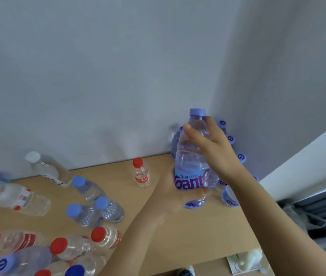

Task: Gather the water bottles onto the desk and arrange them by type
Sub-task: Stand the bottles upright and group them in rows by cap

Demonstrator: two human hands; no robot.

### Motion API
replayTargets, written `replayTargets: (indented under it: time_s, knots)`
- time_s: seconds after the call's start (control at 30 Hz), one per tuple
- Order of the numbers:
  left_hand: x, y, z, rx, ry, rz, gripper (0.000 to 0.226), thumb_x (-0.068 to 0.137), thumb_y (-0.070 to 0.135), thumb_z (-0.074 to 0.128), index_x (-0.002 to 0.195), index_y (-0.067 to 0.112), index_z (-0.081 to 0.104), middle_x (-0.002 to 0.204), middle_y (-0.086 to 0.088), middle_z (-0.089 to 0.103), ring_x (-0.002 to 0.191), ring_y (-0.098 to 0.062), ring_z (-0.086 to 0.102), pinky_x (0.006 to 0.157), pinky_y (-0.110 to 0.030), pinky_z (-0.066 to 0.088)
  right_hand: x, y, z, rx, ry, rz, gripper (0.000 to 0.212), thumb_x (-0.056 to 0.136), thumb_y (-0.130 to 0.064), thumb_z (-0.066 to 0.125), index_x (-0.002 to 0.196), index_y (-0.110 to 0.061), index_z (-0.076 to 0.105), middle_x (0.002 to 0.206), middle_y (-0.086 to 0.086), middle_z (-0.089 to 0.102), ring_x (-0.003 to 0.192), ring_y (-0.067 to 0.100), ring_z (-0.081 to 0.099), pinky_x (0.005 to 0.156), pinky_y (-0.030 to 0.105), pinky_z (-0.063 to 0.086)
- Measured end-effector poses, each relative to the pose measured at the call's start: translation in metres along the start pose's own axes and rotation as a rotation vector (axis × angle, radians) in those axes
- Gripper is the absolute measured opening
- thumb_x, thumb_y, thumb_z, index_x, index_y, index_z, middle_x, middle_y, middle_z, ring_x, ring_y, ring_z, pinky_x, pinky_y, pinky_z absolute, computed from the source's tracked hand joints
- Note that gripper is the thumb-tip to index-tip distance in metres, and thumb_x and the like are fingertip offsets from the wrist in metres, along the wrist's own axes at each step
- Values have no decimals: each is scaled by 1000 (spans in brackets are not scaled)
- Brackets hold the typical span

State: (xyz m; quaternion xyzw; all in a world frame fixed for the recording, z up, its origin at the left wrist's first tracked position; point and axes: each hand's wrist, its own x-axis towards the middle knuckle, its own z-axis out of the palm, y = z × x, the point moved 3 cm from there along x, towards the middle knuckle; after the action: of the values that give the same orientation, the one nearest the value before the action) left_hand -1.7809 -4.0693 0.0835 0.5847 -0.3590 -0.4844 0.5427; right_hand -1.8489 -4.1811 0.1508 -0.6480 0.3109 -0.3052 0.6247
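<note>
Two hands hold one upright blue-capped bottle (193,156) above the desk's (188,232) far right corner: the right hand (212,144) is wrapped round its shoulder, thumb across the front, and the left hand (180,194) cups its base. Just behind it, more blue-capped bottles (230,139) stand along the wall. A small red-capped bottle (141,173) stands alone to the left. Farther left, mixed bottles (90,206) crowd the desk.
</note>
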Motion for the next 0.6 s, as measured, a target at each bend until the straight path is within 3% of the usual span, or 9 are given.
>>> replayTargets:
  time_s: [0.07, 0.17, 0.3, 0.37, 0.47, 0.6]
  knots:
    - [10, -17, 17, 18, -43, -12, 40, 76, 1, 82, 110, 8, 64, 84, 2, 73, 74, -12, 70, 62, -18, 51, -5, 14, -18, -16, -40, 2, 25, 95, -27, 64, 110, -8, 57, 101, 4, 69, 89, 19, 73, 76, 31, 60]
    - [23, -45, 38, 23, -113, -54, 41, 77, -4, 80, 110, 0, 57, 80, -5, 67, 66, -16, 64, 58, -24, 48, -13, 37, -41, -104, -74, 19, 26, 93, -31, 65, 110, -12, 58, 97, 1, 72, 93, 19, 72, 85, 38, 59]
    - [31, -80, 53, 28, -143, -89, 63, 69, -1, 84, 120, 26, 57, 98, 11, 74, 91, -8, 71, 69, -21, 55, -26, 65, -62, -132, -85, 52, 27, 90, -34, 66, 113, -22, 57, 97, -14, 71, 95, 0, 67, 78, 14, 51]
    - [32, -99, 57, 32, -151, -126, 66, 68, 2, 85, 117, 35, 56, 102, 15, 73, 93, -5, 71, 68, -21, 56, -31, 81, -70, -150, -102, 86, 27, 93, -28, 66, 118, -24, 57, 105, -14, 70, 102, 0, 66, 81, 13, 50]
    - [37, -127, 63, 57, -121, -168, 64, 65, 2, 86, 114, 33, 59, 101, 11, 74, 92, -8, 72, 67, -28, 60, -41, 102, -81, -197, -102, 137, 30, 91, -29, 69, 119, -33, 58, 110, -22, 68, 106, -6, 62, 82, 6, 46]
    - [43, -160, 69, 124, -7, -154, 74, 58, 8, 89, 123, 23, 58, 115, 7, 71, 108, -3, 66, 86, -20, 52, -54, 128, -90, -289, -113, 208, 31, 87, -23, 74, 111, -35, 59, 102, -21, 69, 99, -8, 61, 80, 6, 44]
